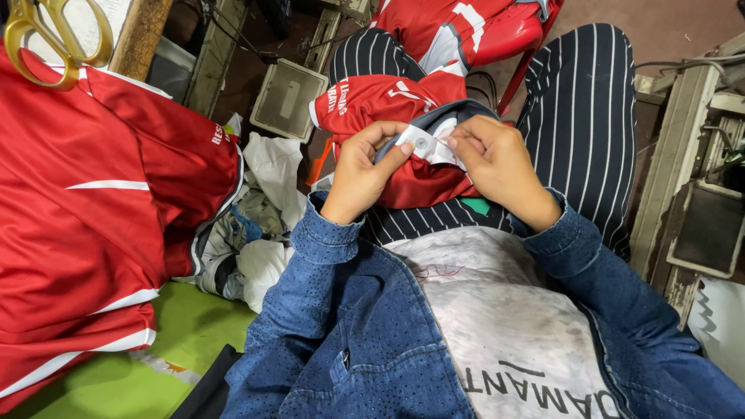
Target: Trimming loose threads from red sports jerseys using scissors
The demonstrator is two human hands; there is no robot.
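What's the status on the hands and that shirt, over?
Left hand pinching white button on collar of red shirt. Right hand gripping the collar beside it. Shirt bunched on lap. Nothing blocking the hands.

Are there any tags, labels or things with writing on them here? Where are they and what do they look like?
Small white patch: on the red garment in the lap, pinched by left hand and right hand; rounded, with a grey round centre.
White lettering: sideways on that garment's red fold.
Dark lettering: across the grey shirt, bottom of the view.
White lettering: tiny, on the red garment pile at left.
No packages or screens.
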